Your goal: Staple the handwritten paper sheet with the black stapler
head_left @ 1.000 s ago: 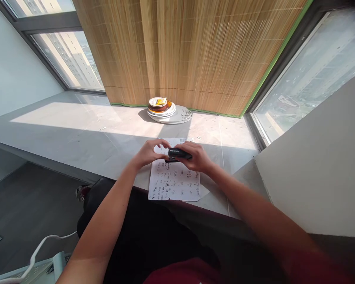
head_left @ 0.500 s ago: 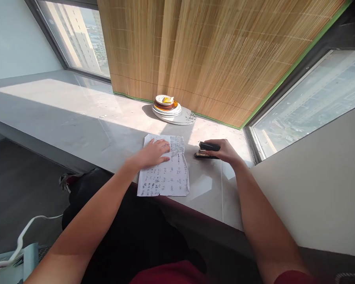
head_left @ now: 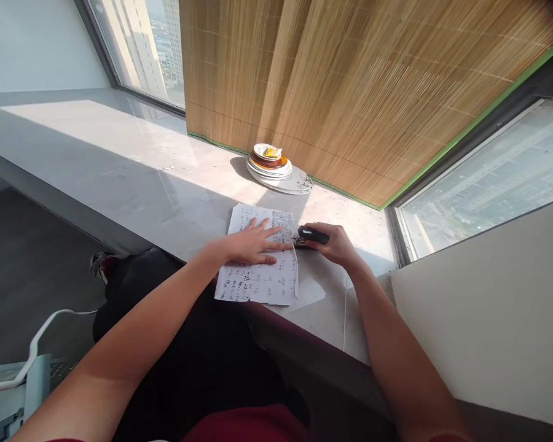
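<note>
Sheets of white paper (head_left: 271, 285) covered in handwriting lie on the grey window ledge, their lower edge reaching the ledge's front. My left hand (head_left: 253, 242) lies flat on them with its fingers spread. A black stapler (head_left: 314, 234) is gripped in my right hand (head_left: 338, 244), with its front end at the right edge of the paper. Whether the paper's edge sits between the stapler's jaws I cannot tell. How many sheets there are is not plain.
A stack of plates (head_left: 270, 166) with a small yellow item on top stands behind the paper, by the bamboo blind (head_left: 295, 86). Window frames bound the ledge (head_left: 120, 159) at left and right. A white cable (head_left: 39, 334) hangs at the lower left.
My right hand has brought the stapler left, up to the paper's right edge. The fingers of my left hand have spread wider and shifted right across the sheet. The view has turned slightly.
</note>
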Action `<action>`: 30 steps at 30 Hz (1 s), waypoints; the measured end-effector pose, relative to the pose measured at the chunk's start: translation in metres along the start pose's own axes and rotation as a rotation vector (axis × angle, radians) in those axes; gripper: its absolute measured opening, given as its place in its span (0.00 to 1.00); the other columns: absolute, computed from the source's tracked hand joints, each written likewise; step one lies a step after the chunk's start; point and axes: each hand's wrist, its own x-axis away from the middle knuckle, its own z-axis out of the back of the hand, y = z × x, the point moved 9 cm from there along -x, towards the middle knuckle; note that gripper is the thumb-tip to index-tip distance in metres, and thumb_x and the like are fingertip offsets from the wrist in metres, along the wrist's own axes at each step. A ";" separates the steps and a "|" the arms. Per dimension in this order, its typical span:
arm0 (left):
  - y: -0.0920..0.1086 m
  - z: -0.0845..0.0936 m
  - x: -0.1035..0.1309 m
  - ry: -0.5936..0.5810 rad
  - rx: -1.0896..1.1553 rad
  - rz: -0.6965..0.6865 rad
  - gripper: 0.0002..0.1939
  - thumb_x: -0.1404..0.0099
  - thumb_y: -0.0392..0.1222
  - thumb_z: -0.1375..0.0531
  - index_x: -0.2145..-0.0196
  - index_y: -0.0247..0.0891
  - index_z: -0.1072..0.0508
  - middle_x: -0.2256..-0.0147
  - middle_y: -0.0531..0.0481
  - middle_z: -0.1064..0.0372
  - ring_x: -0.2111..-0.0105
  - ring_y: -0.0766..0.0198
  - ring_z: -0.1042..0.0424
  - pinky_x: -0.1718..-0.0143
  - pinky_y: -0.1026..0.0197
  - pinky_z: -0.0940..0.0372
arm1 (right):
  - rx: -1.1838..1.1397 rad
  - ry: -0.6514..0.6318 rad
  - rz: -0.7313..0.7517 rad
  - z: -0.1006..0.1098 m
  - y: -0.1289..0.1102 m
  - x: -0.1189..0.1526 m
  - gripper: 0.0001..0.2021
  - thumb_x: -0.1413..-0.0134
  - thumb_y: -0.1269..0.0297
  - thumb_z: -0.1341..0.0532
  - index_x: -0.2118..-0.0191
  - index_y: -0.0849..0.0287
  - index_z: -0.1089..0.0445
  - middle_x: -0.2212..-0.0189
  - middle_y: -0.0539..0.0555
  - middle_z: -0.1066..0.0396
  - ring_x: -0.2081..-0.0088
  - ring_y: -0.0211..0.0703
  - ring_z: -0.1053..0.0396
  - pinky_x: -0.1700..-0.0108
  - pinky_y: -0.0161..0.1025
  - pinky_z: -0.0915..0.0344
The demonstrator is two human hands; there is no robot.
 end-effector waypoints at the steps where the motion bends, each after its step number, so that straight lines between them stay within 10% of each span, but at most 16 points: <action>1: 0.002 0.000 0.000 -0.006 0.002 -0.009 0.31 0.27 0.64 0.41 0.29 0.67 0.35 0.21 0.60 0.60 0.21 0.32 0.69 0.26 0.24 0.75 | 0.012 0.001 0.006 -0.002 -0.002 0.000 0.15 0.40 0.57 0.30 0.48 0.50 0.19 0.52 0.55 0.17 0.51 0.57 0.19 0.47 0.54 0.23; 30: 0.004 -0.003 -0.003 0.070 0.065 -0.035 0.30 0.30 0.64 0.37 0.32 0.67 0.29 0.21 0.59 0.56 0.22 0.30 0.65 0.26 0.24 0.75 | 0.314 -0.079 0.025 -0.040 -0.042 -0.007 0.17 0.30 0.67 0.41 0.40 0.47 0.27 0.60 0.54 0.21 0.56 0.54 0.27 0.54 0.48 0.40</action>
